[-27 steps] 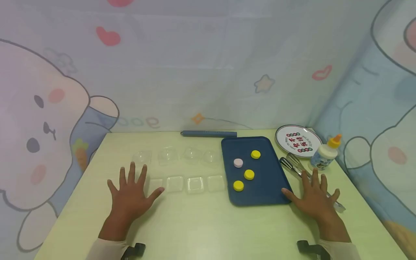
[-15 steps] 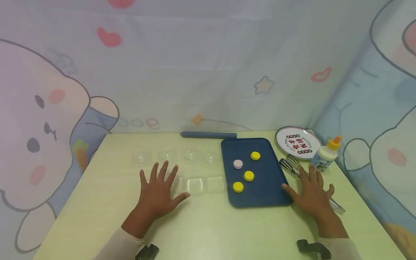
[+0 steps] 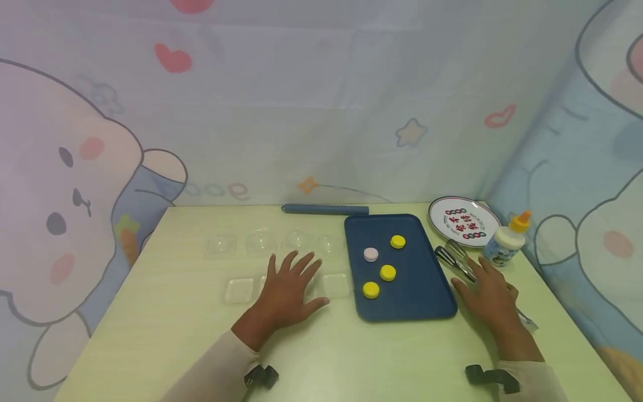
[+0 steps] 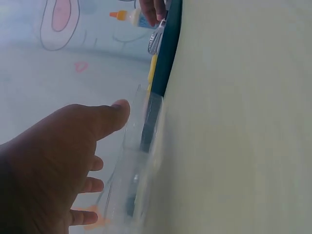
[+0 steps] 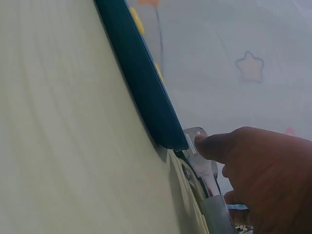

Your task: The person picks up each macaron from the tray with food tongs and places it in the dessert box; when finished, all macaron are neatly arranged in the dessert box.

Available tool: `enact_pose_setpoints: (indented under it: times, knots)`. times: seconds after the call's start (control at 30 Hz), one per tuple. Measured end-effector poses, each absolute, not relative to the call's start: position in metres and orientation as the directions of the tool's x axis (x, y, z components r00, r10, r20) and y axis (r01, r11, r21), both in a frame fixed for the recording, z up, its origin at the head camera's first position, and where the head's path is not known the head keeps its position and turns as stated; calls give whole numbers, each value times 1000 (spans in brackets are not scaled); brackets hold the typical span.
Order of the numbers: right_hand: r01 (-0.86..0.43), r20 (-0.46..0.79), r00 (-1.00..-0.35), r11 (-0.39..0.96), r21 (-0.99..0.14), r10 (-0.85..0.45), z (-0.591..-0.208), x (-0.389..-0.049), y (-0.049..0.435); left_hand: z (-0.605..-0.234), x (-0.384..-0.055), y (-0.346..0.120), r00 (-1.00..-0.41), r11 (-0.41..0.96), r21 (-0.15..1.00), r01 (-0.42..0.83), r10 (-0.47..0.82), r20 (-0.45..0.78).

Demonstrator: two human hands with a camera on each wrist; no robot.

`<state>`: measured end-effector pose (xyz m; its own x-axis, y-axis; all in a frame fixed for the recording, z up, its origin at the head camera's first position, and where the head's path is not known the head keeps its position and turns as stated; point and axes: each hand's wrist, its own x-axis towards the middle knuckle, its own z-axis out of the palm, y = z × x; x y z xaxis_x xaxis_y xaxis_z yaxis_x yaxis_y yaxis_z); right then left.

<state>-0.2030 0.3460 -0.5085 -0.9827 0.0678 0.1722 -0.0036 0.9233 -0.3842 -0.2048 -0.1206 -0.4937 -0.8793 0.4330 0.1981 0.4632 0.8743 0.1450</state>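
My left hand [image 3: 283, 293] reaches, fingers spread, over the front row of clear plastic containers [image 3: 239, 290]. It partly hides the middle ones, and in the left wrist view its thumb [image 4: 109, 119] is beside a clear wall. At the right, my right hand [image 3: 487, 296] hovers over metal kitchen utensils [image 3: 461, 268], fingers bent slightly downward and thumb apart. One utensil has a wire whisk head [image 3: 455, 249]. From the right wrist, the thumb [image 5: 214, 146] overlaps a slotted metal head [image 5: 192, 141] above a grey handle [image 5: 218, 214]. Nothing is visibly gripped by either hand.
A dark blue tray [image 3: 417, 290] between the hands carries several yellow discs [image 3: 388, 272] and one pink disc [image 3: 370, 254]. Domed clear lids [image 3: 261, 241] line the back left, near a blue-grey rod [image 3: 325, 209]. A printed plate [image 3: 437, 215] and an orange-tipped bottle [image 3: 504, 245] stand back right.
My left hand has swept right along the front containers, uncovering the leftmost one. My right hand's fingers have drawn closer together and bent down over the utensils.
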Motion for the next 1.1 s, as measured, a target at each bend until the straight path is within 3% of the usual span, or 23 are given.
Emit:
enact_pose_setpoints:
  times: [0.37,0.6,1.1]
  knots:
    - [0,143,-988,923,-385,60,-507,-194,350,-503,-213,-97,-855,840,180,511,476,205]
    - [-22,185,-981,918,-395,56,-508,-194,351,-501,-214,-98,-854,830,217,513,468,229]
    - [21,141,-986,903,-430,91,-506,-195,354,-500,-214,-100,-851,817,251,518,464,245]
